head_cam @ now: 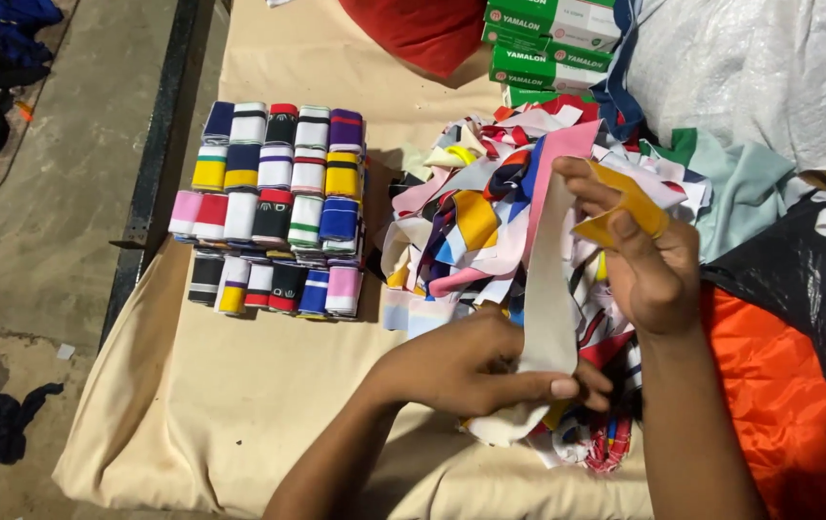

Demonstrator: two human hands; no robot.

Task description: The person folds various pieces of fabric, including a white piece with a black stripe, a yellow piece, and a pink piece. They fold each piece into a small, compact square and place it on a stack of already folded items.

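Left hand (461, 371) and right hand (649, 265), fingers closed, stretch a white strip (550, 289) above the scrap pile (471, 231).

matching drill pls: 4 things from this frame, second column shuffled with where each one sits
Things:
1. rolled striped bands
2. green boxes
3. dark rag
4. white strip

Places:
A. on the floor, lower left
B. held between the left hand and the right hand
C. stacked at the top edge, behind the loose scrap pile
D. lined up in rows on the beige cloth, left of the scrap pile

Pairs: 1-D, 2-C, 3-A, 4-B
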